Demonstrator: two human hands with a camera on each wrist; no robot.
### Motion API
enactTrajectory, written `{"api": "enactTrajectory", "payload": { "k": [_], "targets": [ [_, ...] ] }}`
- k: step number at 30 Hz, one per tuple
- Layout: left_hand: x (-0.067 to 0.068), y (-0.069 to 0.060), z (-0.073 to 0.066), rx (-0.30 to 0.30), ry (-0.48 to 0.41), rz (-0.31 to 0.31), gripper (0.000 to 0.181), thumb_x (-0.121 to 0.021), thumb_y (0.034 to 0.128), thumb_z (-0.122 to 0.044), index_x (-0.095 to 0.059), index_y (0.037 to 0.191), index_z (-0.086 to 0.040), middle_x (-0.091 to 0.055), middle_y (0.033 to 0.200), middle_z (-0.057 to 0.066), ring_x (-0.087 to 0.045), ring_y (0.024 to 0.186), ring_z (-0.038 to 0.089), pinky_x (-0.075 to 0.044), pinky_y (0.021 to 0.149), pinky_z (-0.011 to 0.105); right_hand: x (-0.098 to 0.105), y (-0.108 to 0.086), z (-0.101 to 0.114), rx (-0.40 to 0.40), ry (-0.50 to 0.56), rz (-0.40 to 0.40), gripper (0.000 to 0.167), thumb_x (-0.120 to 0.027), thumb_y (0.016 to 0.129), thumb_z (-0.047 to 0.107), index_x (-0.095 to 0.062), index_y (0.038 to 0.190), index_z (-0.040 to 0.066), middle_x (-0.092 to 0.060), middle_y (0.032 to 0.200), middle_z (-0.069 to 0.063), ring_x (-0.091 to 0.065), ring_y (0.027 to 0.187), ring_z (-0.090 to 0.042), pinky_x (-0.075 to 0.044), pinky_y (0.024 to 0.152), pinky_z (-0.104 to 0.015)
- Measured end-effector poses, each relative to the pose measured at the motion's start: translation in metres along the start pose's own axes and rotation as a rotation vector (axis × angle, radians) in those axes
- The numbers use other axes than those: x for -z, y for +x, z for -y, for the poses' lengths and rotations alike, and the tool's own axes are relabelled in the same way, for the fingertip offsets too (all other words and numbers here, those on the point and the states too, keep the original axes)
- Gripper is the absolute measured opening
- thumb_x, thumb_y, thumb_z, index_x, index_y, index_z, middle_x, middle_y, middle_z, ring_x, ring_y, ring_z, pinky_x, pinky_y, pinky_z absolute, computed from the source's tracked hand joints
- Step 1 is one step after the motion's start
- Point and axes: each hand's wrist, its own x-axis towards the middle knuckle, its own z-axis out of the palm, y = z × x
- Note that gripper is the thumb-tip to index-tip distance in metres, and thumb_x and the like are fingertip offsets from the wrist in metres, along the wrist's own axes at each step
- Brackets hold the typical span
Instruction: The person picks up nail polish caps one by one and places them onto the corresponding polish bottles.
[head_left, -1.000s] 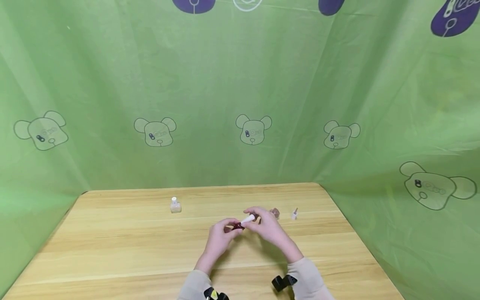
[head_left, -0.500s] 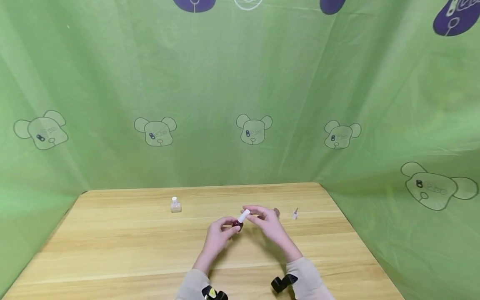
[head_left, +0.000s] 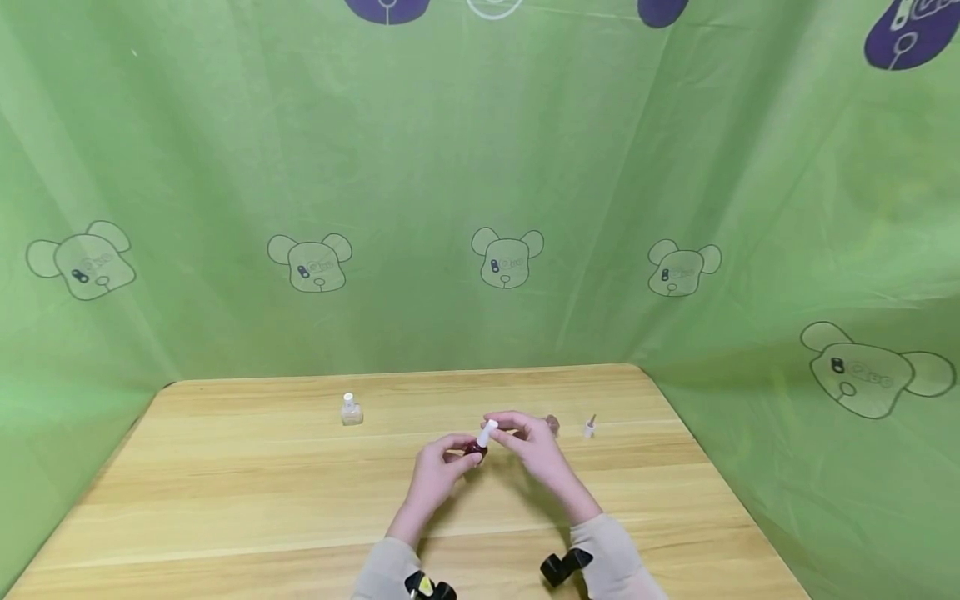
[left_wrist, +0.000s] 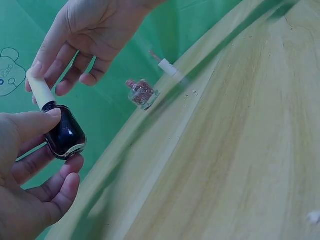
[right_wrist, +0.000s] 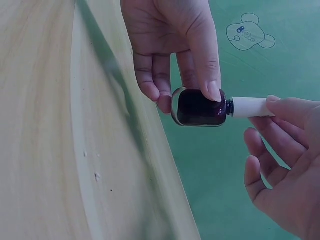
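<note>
A dark red nail polish bottle [right_wrist: 200, 109] is held by my left hand [head_left: 437, 473], thumb on its front and fingers behind. Its white cap [right_wrist: 247, 107] sits at the bottle's neck, with a sliver of dark neck showing between them in both wrist views. My right hand [head_left: 542, 450] pinches that cap near its far end between thumb and forefinger; the other fingers are loosely bent. In the head view the bottle is tilted, its cap pointing up and right, above the wooden table [head_left: 262, 500].
An uncapped glittery pink polish bottle [left_wrist: 143, 94] stands behind my right hand. Beside it a white cap [head_left: 589, 430] stands with its brush upward. A clear polish bottle with a white cap [head_left: 351, 411] is at the back left. A green curtain [head_left: 405, 167] surrounds the table.
The bottle and cap have turned from lying nearly level to a more upright tilt. My right fingers have shifted on the cap. In the last half second little has moved.
</note>
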Motion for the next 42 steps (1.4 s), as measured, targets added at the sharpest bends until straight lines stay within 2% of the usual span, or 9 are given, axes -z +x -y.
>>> {"api": "enactTrajectory", "payload": {
  "k": [6, 10, 18, 22, 28, 31, 37, 40, 42],
  "targets": [
    [0.000, 0.000, -0.001, -0.018, 0.005, 0.011, 0.027, -0.075, 0.0847, -0.018, -0.072, 0.108, -0.005, -0.072, 0.109, 0.016, -0.068, 0.078, 0.012, -0.055, 0.066, 0.019, -0.002, -0.001, 0.003, -0.043, -0.010, -0.102, 0.023, -0.075, 0.084, 0.018, -0.069, 0.104, 0.006, -0.073, 0.099, -0.012, -0.061, 0.083, -0.007, -0.048, 0.072, -0.019],
    [-0.001, -0.001, -0.001, -0.038, 0.009, 0.018, 0.027, -0.075, 0.0842, -0.017, -0.072, 0.108, -0.005, -0.072, 0.108, 0.016, -0.067, 0.076, 0.009, -0.056, 0.065, 0.019, -0.004, -0.002, 0.005, -0.042, -0.009, -0.168, 0.018, -0.078, 0.080, 0.014, -0.068, 0.093, 0.005, -0.070, 0.089, -0.010, -0.058, 0.078, -0.007, -0.048, 0.071, -0.019],
    [-0.002, -0.003, -0.003, -0.035, 0.024, 0.023, 0.028, -0.075, 0.0845, -0.019, -0.071, 0.108, -0.005, -0.071, 0.109, 0.017, -0.066, 0.076, 0.010, -0.058, 0.065, 0.024, -0.008, -0.002, 0.001, -0.056, -0.015, -0.204, 0.020, -0.079, 0.079, 0.014, -0.065, 0.090, 0.004, -0.067, 0.087, -0.007, -0.056, 0.078, -0.007, -0.047, 0.070, -0.019],
    [-0.002, -0.002, -0.003, -0.026, -0.006, 0.023, 0.028, -0.074, 0.0851, -0.017, -0.071, 0.109, -0.004, -0.071, 0.110, 0.018, -0.068, 0.078, 0.012, -0.060, 0.069, 0.030, -0.007, -0.002, 0.001, -0.050, -0.001, -0.168, 0.025, -0.075, 0.084, 0.019, -0.067, 0.104, 0.005, -0.069, 0.098, -0.011, -0.058, 0.088, -0.008, -0.048, 0.077, -0.022],
    [-0.001, -0.001, 0.000, -0.011, -0.054, 0.011, 0.027, -0.073, 0.0860, -0.015, -0.071, 0.110, -0.002, -0.071, 0.108, 0.019, -0.070, 0.080, 0.022, -0.060, 0.066, 0.040, -0.003, -0.001, 0.000, -0.024, 0.087, -0.044, 0.037, -0.062, 0.095, 0.022, -0.060, 0.129, 0.007, -0.067, 0.124, -0.012, -0.062, 0.110, -0.007, -0.048, 0.101, -0.031],
    [-0.001, 0.000, -0.001, -0.001, -0.062, 0.011, 0.027, -0.073, 0.0865, -0.016, -0.071, 0.110, -0.003, -0.070, 0.108, 0.019, -0.070, 0.081, 0.030, -0.060, 0.065, 0.040, -0.001, 0.000, -0.002, 0.003, 0.088, 0.023, 0.044, -0.063, 0.094, 0.020, -0.054, 0.135, 0.006, -0.064, 0.130, -0.013, -0.061, 0.115, -0.011, -0.049, 0.100, -0.028],
    [-0.001, -0.001, -0.002, -0.006, -0.058, 0.023, 0.027, -0.072, 0.0876, -0.016, -0.070, 0.111, -0.002, -0.070, 0.109, 0.020, -0.070, 0.083, 0.032, -0.060, 0.067, 0.043, -0.001, 0.000, -0.007, 0.032, 0.129, 0.116, 0.051, -0.065, 0.093, 0.017, -0.049, 0.139, 0.002, -0.060, 0.132, -0.023, -0.059, 0.119, -0.038, -0.050, 0.093, -0.018],
    [-0.002, -0.001, -0.002, -0.006, -0.055, 0.026, 0.027, -0.072, 0.0875, -0.016, -0.070, 0.111, -0.003, -0.070, 0.109, 0.019, -0.070, 0.084, 0.035, -0.060, 0.067, 0.043, -0.001, 0.000, -0.007, 0.029, 0.133, 0.109, 0.047, -0.064, 0.093, 0.016, -0.052, 0.134, -0.001, -0.061, 0.128, -0.027, -0.061, 0.117, -0.038, -0.050, 0.094, -0.017],
    [-0.003, -0.001, -0.001, -0.008, -0.053, 0.029, 0.027, -0.072, 0.0875, -0.016, -0.070, 0.110, -0.003, -0.069, 0.109, 0.020, -0.069, 0.085, 0.039, -0.060, 0.067, 0.043, -0.002, 0.000, -0.006, 0.024, 0.111, 0.085, 0.043, -0.065, 0.093, 0.015, -0.055, 0.131, -0.002, -0.063, 0.124, -0.026, -0.065, 0.112, -0.030, -0.050, 0.091, -0.017]
  ]
}}
